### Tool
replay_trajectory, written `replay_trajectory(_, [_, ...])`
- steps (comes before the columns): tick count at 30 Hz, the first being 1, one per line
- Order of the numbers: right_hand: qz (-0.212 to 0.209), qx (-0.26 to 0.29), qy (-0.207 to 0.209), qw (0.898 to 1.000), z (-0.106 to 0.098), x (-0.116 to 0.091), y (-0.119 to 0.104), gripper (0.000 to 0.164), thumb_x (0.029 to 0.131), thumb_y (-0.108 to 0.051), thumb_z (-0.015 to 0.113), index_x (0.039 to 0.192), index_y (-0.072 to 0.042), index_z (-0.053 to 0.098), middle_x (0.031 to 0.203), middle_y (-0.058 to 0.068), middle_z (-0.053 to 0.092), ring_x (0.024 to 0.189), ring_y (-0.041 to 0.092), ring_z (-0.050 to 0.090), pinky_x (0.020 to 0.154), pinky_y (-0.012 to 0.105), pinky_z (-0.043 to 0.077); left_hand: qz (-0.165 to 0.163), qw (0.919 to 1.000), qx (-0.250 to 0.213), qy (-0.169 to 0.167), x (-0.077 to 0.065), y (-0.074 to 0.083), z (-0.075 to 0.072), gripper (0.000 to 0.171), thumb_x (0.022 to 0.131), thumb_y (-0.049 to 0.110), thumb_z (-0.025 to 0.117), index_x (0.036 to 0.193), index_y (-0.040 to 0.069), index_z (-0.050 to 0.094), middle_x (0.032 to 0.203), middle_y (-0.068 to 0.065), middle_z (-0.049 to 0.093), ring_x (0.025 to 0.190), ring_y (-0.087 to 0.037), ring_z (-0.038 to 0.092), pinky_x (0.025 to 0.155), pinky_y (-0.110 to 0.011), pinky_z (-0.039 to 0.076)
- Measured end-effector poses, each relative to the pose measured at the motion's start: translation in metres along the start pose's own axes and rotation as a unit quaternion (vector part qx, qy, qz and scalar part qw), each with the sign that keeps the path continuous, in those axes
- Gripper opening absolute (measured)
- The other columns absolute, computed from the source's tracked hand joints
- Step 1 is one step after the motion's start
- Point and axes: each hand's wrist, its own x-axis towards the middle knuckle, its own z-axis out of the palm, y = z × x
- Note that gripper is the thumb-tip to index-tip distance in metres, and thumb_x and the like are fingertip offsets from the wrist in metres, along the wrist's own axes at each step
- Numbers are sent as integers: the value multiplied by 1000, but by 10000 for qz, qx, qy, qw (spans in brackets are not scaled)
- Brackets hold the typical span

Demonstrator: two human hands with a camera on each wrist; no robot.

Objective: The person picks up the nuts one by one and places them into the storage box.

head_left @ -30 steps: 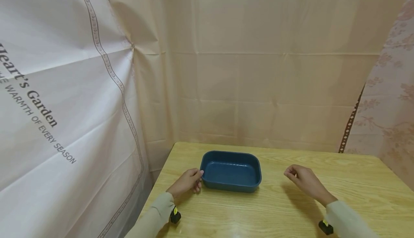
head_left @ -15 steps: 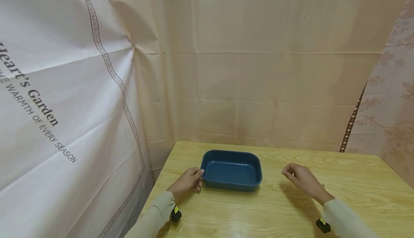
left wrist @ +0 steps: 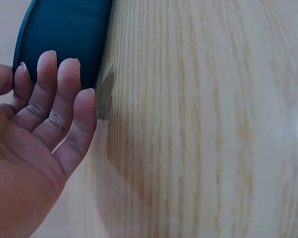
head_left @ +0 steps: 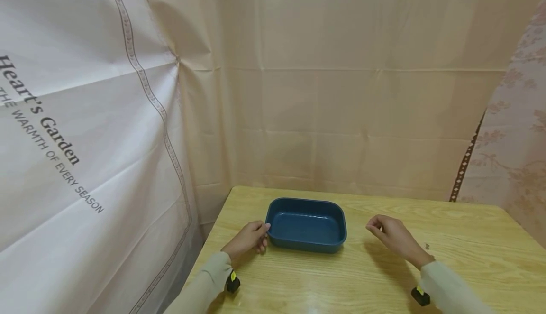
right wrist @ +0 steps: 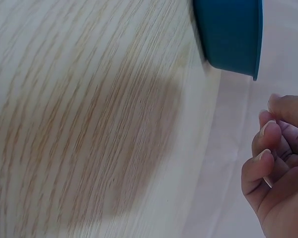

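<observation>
A dark blue rectangular dish [head_left: 307, 246] with rounded corners and a raised wall sits near the back of the wooden table, with nothing in it. At its left end, my left hand [head_left: 247, 239] pinches the rim between thumb and forefinger; the left wrist view shows the other fingers [left wrist: 57, 84] spread loosely below the rim along the outer wall. My right hand [head_left: 394, 235] is above the table to the right of the dish, apart from it. Its fingers [right wrist: 258, 171] are curled, thumb tip against the forefinger, with nothing visible between them.
A small brownish object [head_left: 427, 246] lies on the wooden table [head_left: 298, 281] just right of my right hand. Beige cloth [head_left: 350, 115] hangs behind the table, a white printed sheet [head_left: 85, 115] on the left, and a floral one [head_left: 512, 152] on the right.
My right hand has moved slightly left toward the dish, so the small brownish object behind it now shows. My left hand keeps its pinch on the rim, and the dish stays in place.
</observation>
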Motion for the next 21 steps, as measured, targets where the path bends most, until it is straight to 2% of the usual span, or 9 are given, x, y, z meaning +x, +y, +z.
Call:
replay_trajectory(15, [-148,16,85,9999,9,9,-11,11,102,-16,67,99,-7,71,87,1,68,60,3,45,56,25,43,-21,10000,-29,-18,1,0,-1,48,111,40,47,99,-5,57,80,-11,63,63,-19,63,57,-30,52])
replay_trajectory(21, [-129,61,66,9999,11,12,-15,10,102,-16,67,98,-8,71,86,-2,67,60,3,45,56,25,44,-14,10000,1,-14,1,-1,-1,47,111,40,47,98,-4,57,79,-10,64,63,-19,63,58,-30,53])
